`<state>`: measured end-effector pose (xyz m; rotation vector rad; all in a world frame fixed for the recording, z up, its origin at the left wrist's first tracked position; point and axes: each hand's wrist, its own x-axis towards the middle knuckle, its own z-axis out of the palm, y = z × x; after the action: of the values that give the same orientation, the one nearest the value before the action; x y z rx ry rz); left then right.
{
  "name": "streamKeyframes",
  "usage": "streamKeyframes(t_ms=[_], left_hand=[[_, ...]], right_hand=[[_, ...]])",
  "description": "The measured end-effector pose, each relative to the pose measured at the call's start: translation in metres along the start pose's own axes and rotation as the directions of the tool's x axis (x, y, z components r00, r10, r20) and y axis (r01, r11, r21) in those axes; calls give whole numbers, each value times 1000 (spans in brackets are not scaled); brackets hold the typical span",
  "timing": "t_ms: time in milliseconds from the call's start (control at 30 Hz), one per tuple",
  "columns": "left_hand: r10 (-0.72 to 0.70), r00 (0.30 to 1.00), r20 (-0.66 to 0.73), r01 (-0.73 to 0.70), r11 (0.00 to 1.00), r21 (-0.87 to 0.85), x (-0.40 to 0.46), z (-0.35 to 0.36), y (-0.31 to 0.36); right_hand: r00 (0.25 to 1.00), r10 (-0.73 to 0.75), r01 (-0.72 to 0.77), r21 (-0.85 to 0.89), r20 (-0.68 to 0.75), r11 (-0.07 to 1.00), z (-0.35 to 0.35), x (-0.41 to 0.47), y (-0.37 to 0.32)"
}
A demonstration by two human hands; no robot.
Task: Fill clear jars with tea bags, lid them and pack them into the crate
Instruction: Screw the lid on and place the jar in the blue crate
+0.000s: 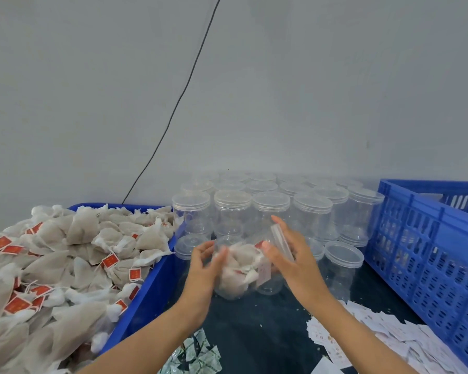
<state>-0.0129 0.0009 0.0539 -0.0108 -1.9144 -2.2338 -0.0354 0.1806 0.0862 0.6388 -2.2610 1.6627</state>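
**Inspector:** Blue plastic tub, largest item noted, sits left of the filled jar and is heaped with grey mesh tea bags bearing red tags. Confirm the other side.

**Assistant:** Blue slatted crate stands right of the jar, apart from it. Its contents cannot be made out through the slats.

**Inspector:** Behind the jar?

**Assistant:** A block of empty clear jars with clear lids on, ranked back to the grey wall. One more lidded jar stands just right of the filled one. A black cable runs down the wall to behind the tub.

**Inspector:** The surface?

**Assistant:** Dark table. White paper slips lie scattered near-right of the jar, by the crate; green-printed sachets lie nearer the camera than the jar.

**Inspector:** The jar itself.

**Assistant:** Resting on the table between tub and crate, holding tea bags; it looks tilted, though blur makes this uncertain. Its mouth appears uncovered.

**Inspector:** Hands.

**Assistant:** Left hand is at the jar's left side, fingers curled around its wall. Right hand is at the jar's right, pinching a clear lid on edge between thumb and fingers, just above the jar and apart from its mouth.
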Motion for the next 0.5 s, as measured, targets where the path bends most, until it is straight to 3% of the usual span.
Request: streamKeyframes(t_ms=[67, 133, 300, 400, 500], left_hand=[[-158, 972, 172, 201, 942, -268, 5, -4, 1], [-188, 934, 302, 296, 882, -367, 3, -6, 0], [-333, 900, 279, 411, 863, -293, 0, -3, -5], [-391, 881, 266, 458, 847, -270, 3, -7, -1], [-492, 834, 249, 547, 793, -268, 5, -11, 5]], right_hand=[[998, 51, -48, 72, -48, 996, 2, 2, -2], [996, 77, -74, 70, -36, 995, 7, 3, -3], [990, 138, -137, 61, -8, 989, 18, 2, -2], [1000, 5, -8, -94, -26, 996, 19, -2, -2], [949, -307, 314, -293, 69, 903, 15, -6, -1]])
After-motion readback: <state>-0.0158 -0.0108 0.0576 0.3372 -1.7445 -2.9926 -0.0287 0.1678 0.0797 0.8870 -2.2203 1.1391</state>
